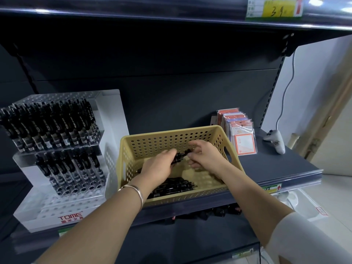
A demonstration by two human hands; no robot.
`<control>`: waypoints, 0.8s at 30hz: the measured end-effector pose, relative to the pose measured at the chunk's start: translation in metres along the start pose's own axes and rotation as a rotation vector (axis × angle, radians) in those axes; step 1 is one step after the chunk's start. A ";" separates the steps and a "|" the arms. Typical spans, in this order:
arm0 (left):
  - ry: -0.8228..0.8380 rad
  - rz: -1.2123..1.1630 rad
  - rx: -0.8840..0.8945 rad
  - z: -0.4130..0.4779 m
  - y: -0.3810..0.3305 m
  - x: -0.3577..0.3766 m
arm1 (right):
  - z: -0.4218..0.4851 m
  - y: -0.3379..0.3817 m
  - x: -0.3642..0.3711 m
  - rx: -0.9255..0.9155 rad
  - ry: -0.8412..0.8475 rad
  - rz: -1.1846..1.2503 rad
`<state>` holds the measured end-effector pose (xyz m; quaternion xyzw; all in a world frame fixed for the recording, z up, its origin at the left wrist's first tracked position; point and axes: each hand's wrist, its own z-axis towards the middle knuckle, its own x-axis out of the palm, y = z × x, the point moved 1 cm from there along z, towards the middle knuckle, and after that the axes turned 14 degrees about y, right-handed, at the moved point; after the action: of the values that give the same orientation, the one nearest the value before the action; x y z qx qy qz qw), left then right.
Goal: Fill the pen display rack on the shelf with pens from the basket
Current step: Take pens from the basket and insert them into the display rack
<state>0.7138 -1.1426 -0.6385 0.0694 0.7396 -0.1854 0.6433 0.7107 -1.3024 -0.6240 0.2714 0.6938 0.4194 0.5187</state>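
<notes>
A tan perforated basket (205, 130) stands on the dark shelf, with several black pens (176, 186) lying in its near part. Both hands are inside it. My left hand (159, 165) grips a bunch of black pens (180, 156) whose ends stick out toward the right. My right hand (204, 156) has its fingers curled at those ends and pinches them. To the left stands the clear tiered pen display rack (57, 201). Its upper two tiers hold rows of black pens (55, 124), and the holes in its front tier show no pens.
A stack of packaged cards (241, 133) stands right of the basket. A white handheld controller (276, 141) with a cable lies at the shelf's right end. A shelf with a yellow price tag (275, 8) hangs overhead. Dark items (215, 211) sit below the shelf edge.
</notes>
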 end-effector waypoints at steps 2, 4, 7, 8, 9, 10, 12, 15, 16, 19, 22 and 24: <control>0.018 0.032 -0.017 0.000 0.000 0.000 | 0.000 -0.004 0.000 0.020 -0.018 -0.037; 0.057 0.048 -0.033 -0.002 -0.001 0.001 | 0.001 -0.006 0.000 0.046 -0.007 -0.087; 0.153 0.075 -0.048 -0.004 -0.003 0.001 | 0.001 -0.008 0.004 0.131 0.080 -0.186; 0.195 0.089 -0.057 -0.004 -0.003 0.001 | 0.001 -0.009 0.005 0.159 0.123 -0.211; 0.231 0.089 -0.067 -0.004 -0.003 0.000 | 0.001 -0.010 0.007 0.176 0.152 -0.224; 0.258 0.077 -0.074 -0.003 -0.003 0.000 | 0.001 -0.010 0.007 0.183 0.155 -0.228; 0.305 0.006 -0.069 0.002 -0.002 0.000 | 0.002 -0.009 0.005 0.177 0.082 -0.210; 0.424 -0.173 -0.020 0.007 -0.002 0.001 | 0.001 -0.010 -0.001 0.146 -0.068 -0.187; 0.457 -0.205 -0.011 0.006 -0.003 0.001 | 0.001 -0.010 -0.002 0.130 -0.089 -0.173; 0.491 -0.193 -0.002 0.005 -0.005 0.003 | 0.002 -0.014 -0.001 0.098 -0.107 -0.117; 0.512 -0.164 -0.003 0.005 -0.008 0.002 | 0.003 -0.018 -0.002 0.104 -0.092 -0.127; 0.536 -0.166 0.003 0.006 -0.010 0.001 | 0.003 -0.019 -0.002 0.110 -0.086 -0.120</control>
<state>0.7154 -1.1541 -0.6377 0.0560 0.8862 -0.2138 0.4072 0.7155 -1.3131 -0.6400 0.2753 0.7078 0.3365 0.5567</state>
